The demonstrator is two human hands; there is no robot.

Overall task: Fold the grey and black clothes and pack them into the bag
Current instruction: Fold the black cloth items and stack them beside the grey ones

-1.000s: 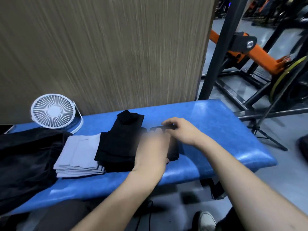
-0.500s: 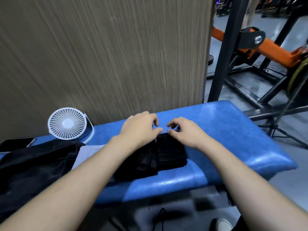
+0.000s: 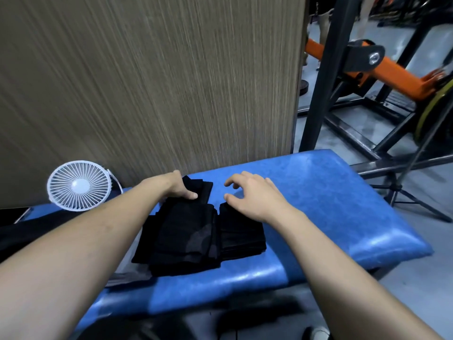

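Now two black stacks point(image 3: 186, 231) and one fan point(image 3: 78, 185) sit on the bench point(image 3: 318, 197).

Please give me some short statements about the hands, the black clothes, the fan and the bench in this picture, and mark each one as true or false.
1. The left hand rests on the far end of the folded black clothes. True.
2. The right hand grips the small round white fan. False: it is open with curled fingers at the far edge of the black clothes, well away from the fan.
3. The black clothes lie on the padded blue bench. True.
4. The white fan lies flat on the floor. False: it stands upright at the left end of the bench, by the wood-grain wall panel.
5. The black clothes are already inside a bag. False: they are still on the bench.
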